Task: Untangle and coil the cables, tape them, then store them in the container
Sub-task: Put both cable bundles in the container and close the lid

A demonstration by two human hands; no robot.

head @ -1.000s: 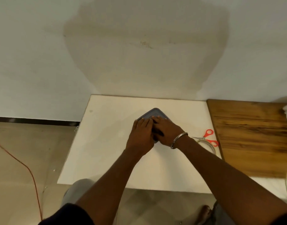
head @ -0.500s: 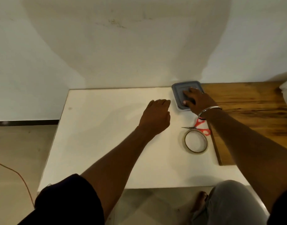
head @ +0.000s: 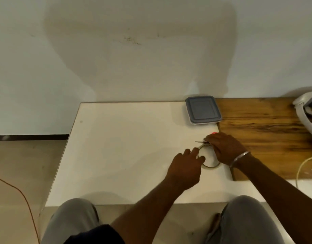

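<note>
The container (head: 202, 110) with its grey lid on stands at the back of the white table (head: 125, 147), against the wooden board; its contents are hidden. A tape roll (head: 210, 166) lies flat nearer to me. My left hand (head: 185, 168) pinches the roll's left rim, one fingertip inside the ring. My right hand (head: 225, 147) lies over the roll's right side and curls down on the red-handled scissors (head: 199, 142); only the blade tip and a bit of red handle show.
A wooden board (head: 268, 136) lies to the right of the table. A white device (head: 305, 110) and a white cable (head: 303, 164) are at the far right. An orange cable (head: 26, 201) runs over the floor at left. The wall stands right behind.
My right hand left the container's lid and came down onto the scissors. My left hand moved right from the bare table to the tape roll. The container stays by the board.
</note>
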